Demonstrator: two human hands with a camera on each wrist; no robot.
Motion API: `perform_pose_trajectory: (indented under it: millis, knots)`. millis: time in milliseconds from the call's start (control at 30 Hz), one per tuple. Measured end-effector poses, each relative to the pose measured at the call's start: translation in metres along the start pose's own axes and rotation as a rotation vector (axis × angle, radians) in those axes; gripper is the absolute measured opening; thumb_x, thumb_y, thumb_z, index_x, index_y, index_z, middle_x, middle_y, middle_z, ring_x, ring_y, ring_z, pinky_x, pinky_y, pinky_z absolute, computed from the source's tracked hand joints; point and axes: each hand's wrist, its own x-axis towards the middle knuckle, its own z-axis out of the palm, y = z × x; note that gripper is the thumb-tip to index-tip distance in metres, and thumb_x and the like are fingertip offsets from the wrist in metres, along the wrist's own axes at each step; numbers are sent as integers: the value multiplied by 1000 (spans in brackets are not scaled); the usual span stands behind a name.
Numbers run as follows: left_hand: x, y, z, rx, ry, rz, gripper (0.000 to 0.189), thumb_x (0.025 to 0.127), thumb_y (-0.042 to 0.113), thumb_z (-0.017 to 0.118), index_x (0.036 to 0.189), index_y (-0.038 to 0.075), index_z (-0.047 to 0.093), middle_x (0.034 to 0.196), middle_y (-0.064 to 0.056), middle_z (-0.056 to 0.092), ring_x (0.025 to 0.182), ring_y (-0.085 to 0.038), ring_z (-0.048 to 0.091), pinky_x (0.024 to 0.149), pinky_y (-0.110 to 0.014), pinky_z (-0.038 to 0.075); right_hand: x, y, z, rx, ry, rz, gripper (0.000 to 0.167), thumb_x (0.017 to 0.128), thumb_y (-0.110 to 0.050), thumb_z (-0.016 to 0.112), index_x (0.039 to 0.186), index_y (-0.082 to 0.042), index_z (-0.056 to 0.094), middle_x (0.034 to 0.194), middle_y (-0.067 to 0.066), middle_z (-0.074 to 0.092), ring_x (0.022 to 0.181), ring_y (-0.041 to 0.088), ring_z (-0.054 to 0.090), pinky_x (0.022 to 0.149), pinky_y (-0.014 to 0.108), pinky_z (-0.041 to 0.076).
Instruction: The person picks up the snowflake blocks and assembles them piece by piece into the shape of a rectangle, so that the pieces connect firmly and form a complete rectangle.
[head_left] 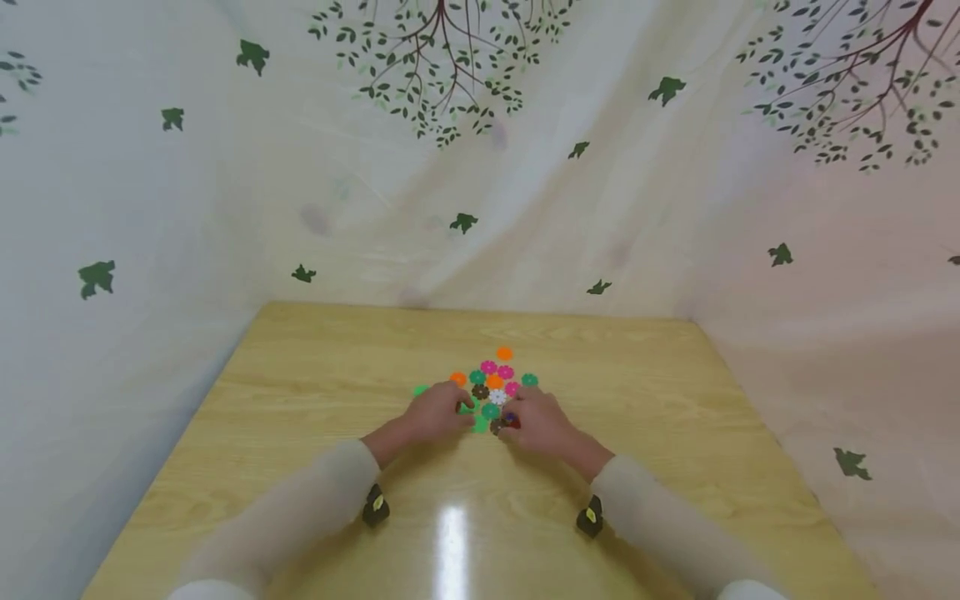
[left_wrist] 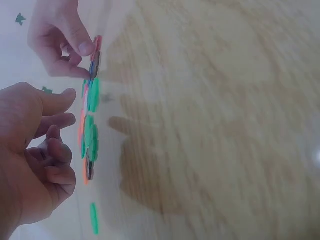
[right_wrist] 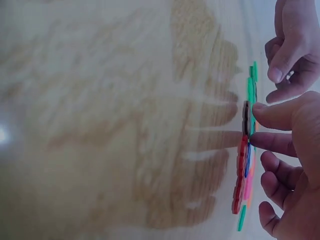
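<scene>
Flower-shaped plastic discs in several colours lie in a loose cluster on the wooden table. My left hand [head_left: 438, 412] is at the cluster's left side, its fingers loosely bent above light green discs [head_left: 480, 424] with nothing between them. At the right side, my right hand [head_left: 543, 422] reaches down, thumb and index fingertips spread at the discs. Close to those fingertips are a brown disc [right_wrist: 245, 118], a red disc [right_wrist: 240, 175] and a blue disc [right_wrist: 248, 161]. A white disc [head_left: 498, 397] and a dark green disc [head_left: 491, 411] show between the hands.
Farther back in the cluster are an orange disc [head_left: 505, 353] and pink discs [head_left: 489, 367]. A green disc [head_left: 421, 389] lies apart at the left. The wooden table [head_left: 315, 350] meets a pale cloth backdrop [head_left: 375, 217] printed with leaves and branches.
</scene>
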Motion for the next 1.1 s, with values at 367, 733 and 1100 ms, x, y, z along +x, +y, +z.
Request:
perform_pose_trajectory:
  millis: [367, 733, 1100]
  knots:
    - [-1, 8, 9, 137, -24, 1, 30, 87, 29, 79, 106, 7, 77, 100, -5, 69, 90, -19, 63, 72, -32, 57, 7, -3, 8, -6, -56, 38, 20, 89, -34, 76, 102, -18, 75, 95, -6, 61, 92, 17, 51, 85, 42, 46]
    - [-2, 11, 14, 176, -9, 6, 34, 89, 35, 78, 112, 11, 76, 89, 1, 59, 76, -13, 51, 57, -26, 46, 3, -5, 6, 11, -43, 24, 21, 89, -29, 78, 105, -16, 74, 89, -7, 56, 87, 16, 48, 80, 36, 45]
    - [-4, 14, 14, 155, -2, -32, 26, 88, 32, 79, 101, 9, 76, 82, 2, 59, 73, -13, 54, 59, -27, 49, 0, -2, 2, 18, -16, 12, 19, 88, -26, 79, 103, -18, 71, 99, -5, 58, 93, 17, 50, 83, 37, 48]
